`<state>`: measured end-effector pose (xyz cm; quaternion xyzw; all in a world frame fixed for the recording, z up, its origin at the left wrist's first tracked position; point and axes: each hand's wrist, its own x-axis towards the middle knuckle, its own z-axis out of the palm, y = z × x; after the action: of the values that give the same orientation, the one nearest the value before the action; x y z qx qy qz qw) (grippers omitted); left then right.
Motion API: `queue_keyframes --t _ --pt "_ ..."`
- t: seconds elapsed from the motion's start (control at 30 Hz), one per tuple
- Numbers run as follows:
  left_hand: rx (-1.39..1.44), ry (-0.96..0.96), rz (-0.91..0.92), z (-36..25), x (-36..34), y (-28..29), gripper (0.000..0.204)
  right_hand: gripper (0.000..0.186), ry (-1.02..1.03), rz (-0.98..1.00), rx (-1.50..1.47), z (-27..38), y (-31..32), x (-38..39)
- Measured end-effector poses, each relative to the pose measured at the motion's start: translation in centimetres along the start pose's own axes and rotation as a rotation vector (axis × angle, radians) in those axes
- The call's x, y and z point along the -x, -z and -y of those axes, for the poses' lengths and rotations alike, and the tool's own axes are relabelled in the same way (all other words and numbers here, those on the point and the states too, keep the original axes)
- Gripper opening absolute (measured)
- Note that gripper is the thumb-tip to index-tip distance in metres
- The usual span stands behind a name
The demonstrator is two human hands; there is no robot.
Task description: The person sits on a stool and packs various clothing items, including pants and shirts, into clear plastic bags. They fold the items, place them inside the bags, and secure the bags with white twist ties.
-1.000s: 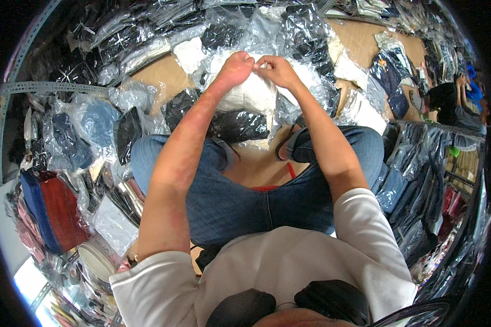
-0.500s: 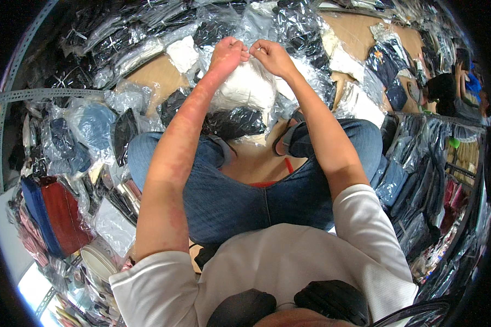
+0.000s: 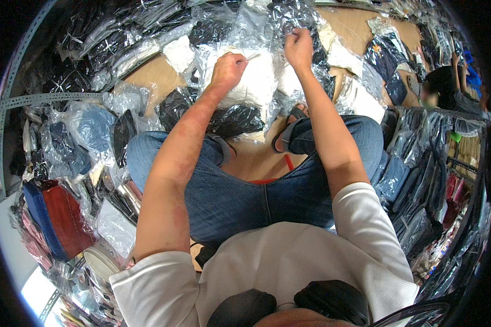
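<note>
I sit with my knees apart on a wooden floor [image 3: 256, 161]. A clear plastic bag with a folded white garment [image 3: 256, 82] stands in front of me. My left hand [image 3: 227, 68] grips the bag's upper left edge, fingers closed. My right hand [image 3: 298, 48] pinches the bag's top edge higher up and to the right. The plastic is stretched between the two hands. A black bagged garment [image 3: 237, 120] lies just below the white one, near my knees.
Heaps of bagged clothes surround me: dark ones at the top left [image 3: 109, 38], blue ones at the left [image 3: 87, 131], a red and blue stack [image 3: 57, 218]. Racks of packed garments [image 3: 420, 180] fill the right. Another person [image 3: 447, 90] sits at the far right.
Both hands have risen and moved apart, the right one going further up and right, pulling the top of the clear bag open wider.
</note>
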<state>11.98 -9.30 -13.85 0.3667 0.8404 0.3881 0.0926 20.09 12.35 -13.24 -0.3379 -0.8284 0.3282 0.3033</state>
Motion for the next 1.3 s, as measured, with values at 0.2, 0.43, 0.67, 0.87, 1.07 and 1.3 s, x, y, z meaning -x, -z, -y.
queue_keyframes --t 0.2,0.43,0.67,0.87,1.07,1.3 --pt "0.043 0.045 0.084 -1.5 -1.2 -0.6 0.021 0.032 -0.814 0.058 -0.104 -14.2 -1.2 0.5" --pt "0.073 0.052 0.075 -1.1 0.2 0.5 0.021 0.03 -1.037 0.252 -0.517 -9.0 -1.0 3.8" --pt "0.072 0.101 0.126 -1.7 0.5 0.7 0.022 0.024 -1.062 0.211 -0.738 -10.1 -2.5 3.6" --pt "-0.04 0.045 0.178 -0.6 0.4 0.7 0.023 0.022 -1.017 0.117 -0.966 -8.1 -1.9 3.8" --pt "-0.102 0.067 0.242 -1.2 0.1 0.6 0.023 0.011 -0.64 0.158 -0.426 -10.3 -2.7 5.4" --pt "-0.066 0.132 0.253 -1.2 -0.7 0.3 0.023 0.024 -0.607 0.737 -0.194 -10.6 -1.6 7.8"
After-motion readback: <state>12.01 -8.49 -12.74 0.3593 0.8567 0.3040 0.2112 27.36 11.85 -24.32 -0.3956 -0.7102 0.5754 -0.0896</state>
